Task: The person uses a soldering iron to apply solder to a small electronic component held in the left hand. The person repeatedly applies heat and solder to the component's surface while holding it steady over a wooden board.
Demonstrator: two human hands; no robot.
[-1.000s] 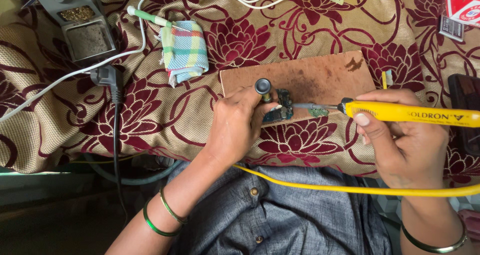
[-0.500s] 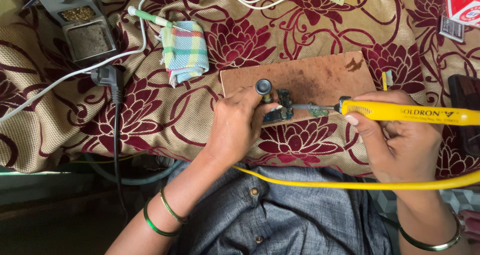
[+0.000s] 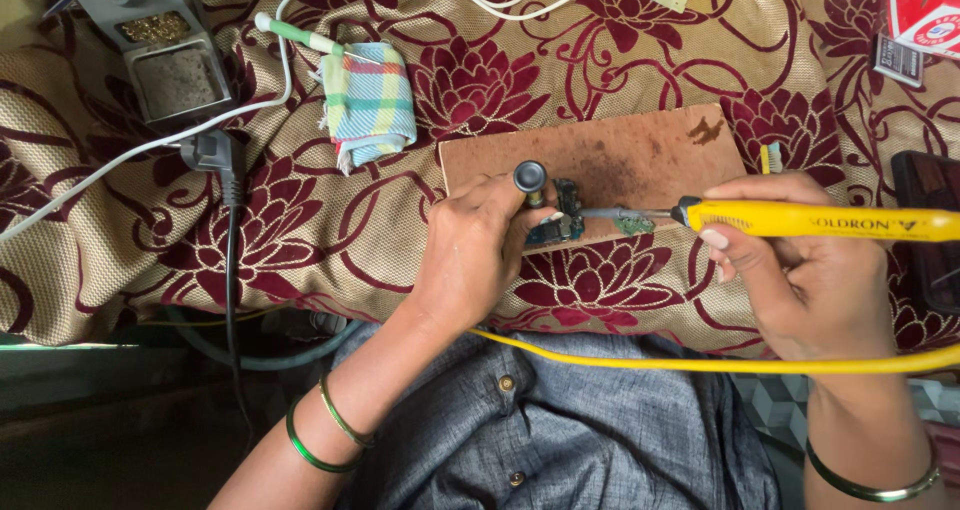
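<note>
Where the flowered maroon-and-beige cloth [image 3: 300, 240] reaches the top right corner, a red-and-white package [image 3: 925, 10] lies flat beside a small dark label-like card [image 3: 897, 60], and a black slab [image 3: 935, 220] sits at the right edge. On the cloth rests a brown, stained rectangular board [image 3: 620, 155], its near edge close to the cloth's front drop. The left hand [image 3: 470, 255] is closed, pinching a small dark circuit board [image 3: 560, 220] and a black round-topped tool [image 3: 530, 178] against it. The right hand [image 3: 800, 270] grips a yellow soldering iron [image 3: 820, 220], its metal tip lying level and touching the circuit board. Its yellow cord [image 3: 700, 362] crosses the grey shirt [image 3: 560, 440]. Further left lie a folded checked rag [image 3: 368, 100], a grey metal stand [image 3: 160, 55] and a black plug [image 3: 215, 155]; open cloth lies between them.
</note>
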